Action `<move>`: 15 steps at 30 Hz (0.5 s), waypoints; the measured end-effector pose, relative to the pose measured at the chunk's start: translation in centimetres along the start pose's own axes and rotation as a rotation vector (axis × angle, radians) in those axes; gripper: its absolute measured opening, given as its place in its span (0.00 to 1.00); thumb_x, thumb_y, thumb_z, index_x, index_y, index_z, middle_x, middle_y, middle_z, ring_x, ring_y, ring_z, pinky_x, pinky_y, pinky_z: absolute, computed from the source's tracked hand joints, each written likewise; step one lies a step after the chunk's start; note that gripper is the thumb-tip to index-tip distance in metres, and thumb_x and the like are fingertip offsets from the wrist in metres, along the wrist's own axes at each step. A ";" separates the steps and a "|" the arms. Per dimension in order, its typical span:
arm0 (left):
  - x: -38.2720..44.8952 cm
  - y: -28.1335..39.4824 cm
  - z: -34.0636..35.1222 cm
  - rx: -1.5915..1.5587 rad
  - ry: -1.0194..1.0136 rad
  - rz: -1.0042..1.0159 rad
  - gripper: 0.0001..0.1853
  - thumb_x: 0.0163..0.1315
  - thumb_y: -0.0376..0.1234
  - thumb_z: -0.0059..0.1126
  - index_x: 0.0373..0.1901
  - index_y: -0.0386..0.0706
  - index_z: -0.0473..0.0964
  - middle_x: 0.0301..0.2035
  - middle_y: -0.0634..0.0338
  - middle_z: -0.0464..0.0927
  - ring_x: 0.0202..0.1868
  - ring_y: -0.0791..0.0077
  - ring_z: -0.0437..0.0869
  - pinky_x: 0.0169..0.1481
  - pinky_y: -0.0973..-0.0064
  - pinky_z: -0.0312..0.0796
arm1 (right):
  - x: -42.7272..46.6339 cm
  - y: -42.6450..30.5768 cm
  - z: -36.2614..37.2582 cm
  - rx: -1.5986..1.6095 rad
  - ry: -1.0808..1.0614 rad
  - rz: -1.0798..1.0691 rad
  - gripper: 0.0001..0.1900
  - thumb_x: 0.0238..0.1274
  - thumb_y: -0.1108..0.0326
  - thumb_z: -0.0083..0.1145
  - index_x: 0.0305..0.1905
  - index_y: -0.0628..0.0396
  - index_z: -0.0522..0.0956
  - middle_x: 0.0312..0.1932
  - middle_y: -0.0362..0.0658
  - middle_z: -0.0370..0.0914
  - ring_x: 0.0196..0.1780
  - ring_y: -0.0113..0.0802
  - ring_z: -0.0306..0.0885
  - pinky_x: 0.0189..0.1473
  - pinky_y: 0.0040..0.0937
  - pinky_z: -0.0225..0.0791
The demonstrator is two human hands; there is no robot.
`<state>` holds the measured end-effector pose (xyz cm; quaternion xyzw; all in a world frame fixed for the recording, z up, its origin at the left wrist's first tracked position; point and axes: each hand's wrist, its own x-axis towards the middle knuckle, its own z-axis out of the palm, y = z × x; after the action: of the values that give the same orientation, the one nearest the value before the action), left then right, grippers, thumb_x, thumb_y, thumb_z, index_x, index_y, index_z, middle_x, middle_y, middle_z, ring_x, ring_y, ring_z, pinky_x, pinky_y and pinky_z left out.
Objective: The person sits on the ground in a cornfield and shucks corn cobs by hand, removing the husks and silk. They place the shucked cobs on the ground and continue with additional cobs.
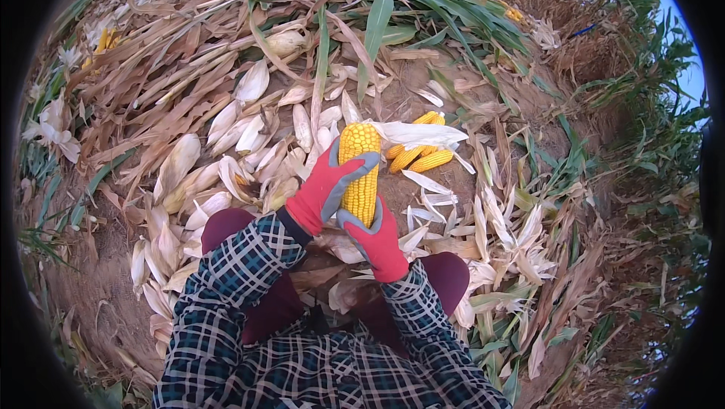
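Both hands wear red work gloves with grey coated palms and fingers. My left hand (323,185) wraps around the middle of a bare yellow ear of corn (360,154), its thumb across the kernels. At the ear's lower end, my right hand (376,236) grips it from below and the right. A strip of pale husk (422,134) stretches rightward from near the ear's upper end; whether it is still joined to the ear I cannot tell. Just beyond it, several husked ears of corn (422,154) lie together on the soil, partly covered by that husk.
Several ears in pale husks (178,162) lie heaped to the left. Peeled husks (510,233) litter the ground at right. Dry stalks (187,58) and green corn leaves (419,7) spread across the far side. Standing corn plants (651,80) border the right.
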<state>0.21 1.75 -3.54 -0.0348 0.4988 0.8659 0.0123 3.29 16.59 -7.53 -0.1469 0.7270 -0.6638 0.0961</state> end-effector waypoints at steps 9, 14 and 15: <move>-1.2 -2.0 0.4 -0.074 -0.069 -0.149 0.26 0.59 0.36 0.67 0.57 0.36 0.70 0.44 0.58 0.80 0.45 0.72 0.83 0.53 0.73 0.75 | 1.3 0.8 -1.7 -0.426 0.104 -0.246 0.38 0.52 0.60 0.71 0.66 0.63 0.67 0.50 0.55 0.80 0.52 0.44 0.82 0.50 0.35 0.74; -0.9 -1.9 -0.6 0.048 -0.042 -0.149 0.23 0.59 0.35 0.65 0.53 0.35 0.71 0.41 0.55 0.81 0.44 0.68 0.84 0.53 0.71 0.76 | 2.3 1.4 -4.7 0.228 0.216 -0.074 0.28 0.62 0.72 0.59 0.67 0.62 0.65 0.59 0.48 0.73 0.59 0.33 0.73 0.57 0.30 0.70; -1.0 -1.7 -0.4 0.029 -0.104 -0.189 0.24 0.59 0.34 0.64 0.56 0.36 0.69 0.41 0.53 0.81 0.45 0.67 0.83 0.53 0.70 0.76 | 2.8 0.8 -5.8 0.216 0.246 -0.088 0.30 0.62 0.72 0.59 0.68 0.62 0.64 0.61 0.49 0.71 0.61 0.33 0.72 0.59 0.30 0.69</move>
<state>1.30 2.26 -5.12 -0.0366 0.5043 0.8543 0.1203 -1.34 21.16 -7.62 -0.0852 0.6505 -0.7547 -0.0073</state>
